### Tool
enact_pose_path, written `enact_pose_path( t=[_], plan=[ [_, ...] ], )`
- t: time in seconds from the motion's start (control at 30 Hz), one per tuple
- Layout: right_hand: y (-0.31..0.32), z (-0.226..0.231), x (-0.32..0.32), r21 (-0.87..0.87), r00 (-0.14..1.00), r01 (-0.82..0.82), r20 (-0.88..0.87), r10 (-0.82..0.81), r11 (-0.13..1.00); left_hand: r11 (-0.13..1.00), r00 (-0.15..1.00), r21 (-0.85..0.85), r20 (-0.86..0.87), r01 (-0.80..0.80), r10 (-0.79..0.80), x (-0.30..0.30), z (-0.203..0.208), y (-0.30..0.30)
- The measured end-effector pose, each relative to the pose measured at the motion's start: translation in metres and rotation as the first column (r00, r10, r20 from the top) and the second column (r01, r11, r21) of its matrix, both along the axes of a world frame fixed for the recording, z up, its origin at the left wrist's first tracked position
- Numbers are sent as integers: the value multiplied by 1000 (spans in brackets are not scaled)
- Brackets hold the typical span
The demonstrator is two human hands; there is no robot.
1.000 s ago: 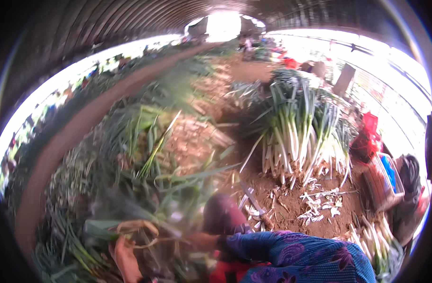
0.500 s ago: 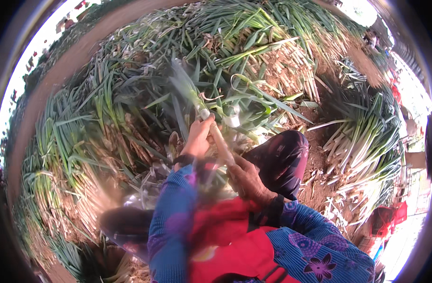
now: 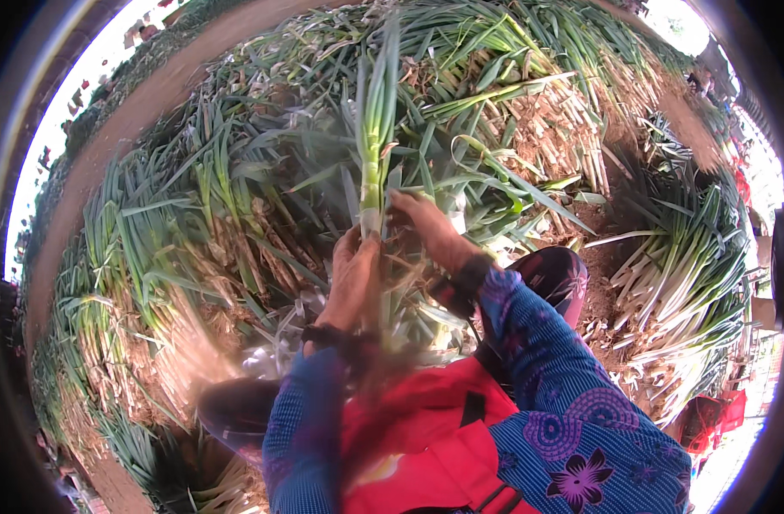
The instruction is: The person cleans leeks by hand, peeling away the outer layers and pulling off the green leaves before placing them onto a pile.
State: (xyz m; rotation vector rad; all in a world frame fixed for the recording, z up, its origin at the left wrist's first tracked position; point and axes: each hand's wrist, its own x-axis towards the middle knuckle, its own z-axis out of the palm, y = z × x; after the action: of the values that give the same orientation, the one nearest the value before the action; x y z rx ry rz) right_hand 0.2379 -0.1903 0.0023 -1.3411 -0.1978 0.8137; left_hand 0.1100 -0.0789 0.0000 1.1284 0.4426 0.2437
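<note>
A thick green onion (image 3: pixel 372 167) stands upright in front of me, its leaves pointing away. My left hand (image 3: pixel 349 278) is wrapped round its pale lower stalk. Just right of the stalk is my right hand (image 3: pixel 428 227), its fingers drawn together at the point where the leaves part from the stem. What those fingertips grip is hidden. The root end below my left hand is smeared by motion. Peeled leaves and pale skins (image 3: pixel 439 330) lie under my hands, between my knees.
Heaps of untrimmed green onions (image 3: pixel 143 283) spread to the left and far side. A bundle with whiter stalks (image 3: pixel 666 287) lies at right on brown soil (image 3: pixel 593 325). A red crate (image 3: pixel 709 421) stands at lower right. My knee (image 3: pixel 556 283) is beside my right forearm.
The green onion has swung more upright and its leaves now show sharply. My right hand has moved from the stalk's lower end up to the leaf side; my left hand has come lower.
</note>
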Motion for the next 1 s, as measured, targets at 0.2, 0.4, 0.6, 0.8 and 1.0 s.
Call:
enact_pose_path(
  t=[0.2, 0.4, 0.6, 0.8, 1.0],
  plan=[
    [36, 13, -9, -78, 999, 44, 27, -42, 996, 999, 1000, 42, -6, 12, -12, -26, 17, -1],
    [21, 7, -50, 164, 981, 190, -80, -179, 968, 998, 1000, -62, -12, 17, -18, -31, -5, 25],
    [-37, 19, -84, 137, 995, 53, 75, -64, 989, 981, 998, -185, -18, 52, -56, -22, -18, 21],
    [-96, 72, -101, 156, 985, 0, 171, -27, 988, 968, 984, -236, -133, 87, -121, -24, -36, 32],
    [-206, 151, 3, 422, 665, 589, 232, -710, 689, 985, 974, -169, -213, 45, -81, -27, -46, 50]
  ],
)
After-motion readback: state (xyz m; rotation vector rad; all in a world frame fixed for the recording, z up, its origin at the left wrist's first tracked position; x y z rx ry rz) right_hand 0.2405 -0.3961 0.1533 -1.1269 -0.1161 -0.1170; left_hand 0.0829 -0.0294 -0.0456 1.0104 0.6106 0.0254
